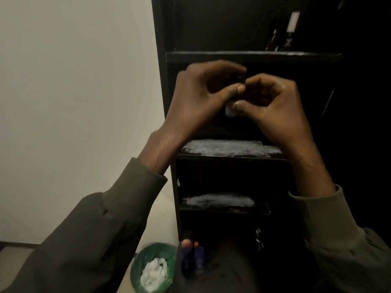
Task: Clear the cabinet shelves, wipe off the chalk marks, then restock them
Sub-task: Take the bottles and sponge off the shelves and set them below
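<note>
A dark cabinet (167, 102) fills the middle of the head view. White chalk marks cover its middle shelf (230, 150) and the lower shelf (220, 200). In front of the cabinet, my left hand (198, 98) and my right hand (273, 102) meet with curled fingers. Both pinch a small object (229, 112) between them; only its white lower end shows, the rest is hidden by my fingers.
A green bin (153, 267) with white scraps inside stands on the floor at the cabinet's lower left. Blue bottles with orange caps (192, 256) sit at the cabinet's bottom. Dark items (283, 30) stand on the top shelf at the right. A pale wall (74, 81) is on the left.
</note>
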`<state>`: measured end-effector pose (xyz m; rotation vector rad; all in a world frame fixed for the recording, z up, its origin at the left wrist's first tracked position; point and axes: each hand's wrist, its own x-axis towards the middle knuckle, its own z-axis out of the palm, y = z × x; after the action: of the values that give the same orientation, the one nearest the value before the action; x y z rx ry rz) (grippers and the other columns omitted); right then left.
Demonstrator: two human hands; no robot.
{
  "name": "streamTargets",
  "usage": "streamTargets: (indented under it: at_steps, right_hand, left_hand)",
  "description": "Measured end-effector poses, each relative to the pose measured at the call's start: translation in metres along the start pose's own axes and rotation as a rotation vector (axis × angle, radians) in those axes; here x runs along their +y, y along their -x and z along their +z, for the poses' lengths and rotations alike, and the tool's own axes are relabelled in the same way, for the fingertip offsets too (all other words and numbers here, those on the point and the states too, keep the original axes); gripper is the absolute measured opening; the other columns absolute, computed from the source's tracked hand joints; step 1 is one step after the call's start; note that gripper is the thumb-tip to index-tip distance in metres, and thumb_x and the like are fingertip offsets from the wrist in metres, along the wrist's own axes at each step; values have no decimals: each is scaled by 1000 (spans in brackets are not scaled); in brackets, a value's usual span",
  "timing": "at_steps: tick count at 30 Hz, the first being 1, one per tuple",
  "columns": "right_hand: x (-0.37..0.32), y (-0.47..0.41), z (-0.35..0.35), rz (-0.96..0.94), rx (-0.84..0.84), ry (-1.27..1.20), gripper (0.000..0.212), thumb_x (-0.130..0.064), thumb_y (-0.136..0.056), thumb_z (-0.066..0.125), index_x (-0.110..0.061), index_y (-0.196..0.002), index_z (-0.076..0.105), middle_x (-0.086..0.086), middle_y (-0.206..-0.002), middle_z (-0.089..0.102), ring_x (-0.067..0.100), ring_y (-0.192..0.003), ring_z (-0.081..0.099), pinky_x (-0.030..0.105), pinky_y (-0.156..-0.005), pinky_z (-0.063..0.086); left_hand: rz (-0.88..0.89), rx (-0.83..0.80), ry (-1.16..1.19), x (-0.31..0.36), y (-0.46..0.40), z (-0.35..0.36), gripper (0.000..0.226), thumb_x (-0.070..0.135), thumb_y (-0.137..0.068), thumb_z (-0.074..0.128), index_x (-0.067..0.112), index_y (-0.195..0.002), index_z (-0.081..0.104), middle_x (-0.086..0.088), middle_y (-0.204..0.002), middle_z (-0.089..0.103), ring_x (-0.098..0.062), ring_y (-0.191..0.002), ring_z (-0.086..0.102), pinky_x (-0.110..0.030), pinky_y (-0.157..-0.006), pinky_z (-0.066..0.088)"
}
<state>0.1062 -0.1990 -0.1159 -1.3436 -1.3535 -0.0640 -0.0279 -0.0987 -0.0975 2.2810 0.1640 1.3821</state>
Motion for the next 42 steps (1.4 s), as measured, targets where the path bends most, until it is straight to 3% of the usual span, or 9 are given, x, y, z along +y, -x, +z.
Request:
streamTargets:
  at_steps: [9,14,18,23,28,32,36,39,42]
  right_hand:
    - [76,93,72,375,-208,-92,25,-4,-72,81,-22,-84,71,-6,-80,74,5,-79,72,27,-74,58]
    - [118,139,106,505,-242,-111,23,-2,-71,81,-21,-81,71,-7,-77,73,1,-76,71,20,-69,55]
    - [143,173,128,568,-255,-109,31,-4,-69,82,-30,-75,69,-9,-76,73,-1,-75,70,15,-67,52]
    - [175,215,153,644,-292,-108,27,2,-72,81,-21,-85,73,-3,-85,74,5,-82,71,29,-77,60]
    - [199,257,176,673,-330,-57,36,3,-70,79,-30,-80,73,0,-86,73,12,-81,72,40,-74,61]
    - [211,285,186,651,-391,-59,18,-7,-69,83,-16,-82,75,1,-81,75,17,-78,73,42,-72,59]
    - [214,306,188,684,-532,-98,20,-9,-75,77,-23,-90,77,-9,-85,76,5,-86,71,27,-79,57]
    - [221,317,190,732,-648,-60,31,0,-75,66,-13,-103,74,-15,-83,67,-3,-78,63,13,-72,49]
    - [225,325,192,707,-739,86,38,3,-78,59,-10,-111,72,-5,-91,67,0,-81,55,9,-74,41]
  left_hand:
    - [-386,-91,-54,-62,127,31,29,16,-80,79,21,-107,75,12,-96,74,6,-86,69,-14,-80,56]
    - [-532,-146,-79,-96,184,50,28,15,-76,82,22,-102,77,9,-95,75,3,-86,69,-18,-81,56]
    - [-622,-159,-85,-113,225,63,26,12,-73,83,20,-97,77,7,-93,74,-1,-84,69,-21,-80,56]
    - [-704,-206,-108,-132,270,77,26,9,-70,83,19,-93,77,7,-90,74,-5,-82,69,-26,-77,57]
    - [-736,-280,-175,-148,317,87,28,5,-67,79,22,-88,74,7,-85,72,-8,-77,67,-28,-70,55]
    - [-786,-329,-185,-158,351,95,25,5,-65,78,23,-81,71,6,-79,70,-6,-71,65,-25,-63,52]
    - [-809,-363,-196,-161,380,99,5,24,-73,71,20,-75,68,7,-72,66,-1,-65,57,-11,-61,41]
    - [-881,-337,-184,-176,412,102,24,44,-82,59,23,-74,64,7,-71,63,-4,-67,59,-26,-63,48]
    - [-919,-364,-236,-190,438,102,11,29,-83,66,21,-76,63,8,-73,62,-9,-69,58,-36,-65,52]
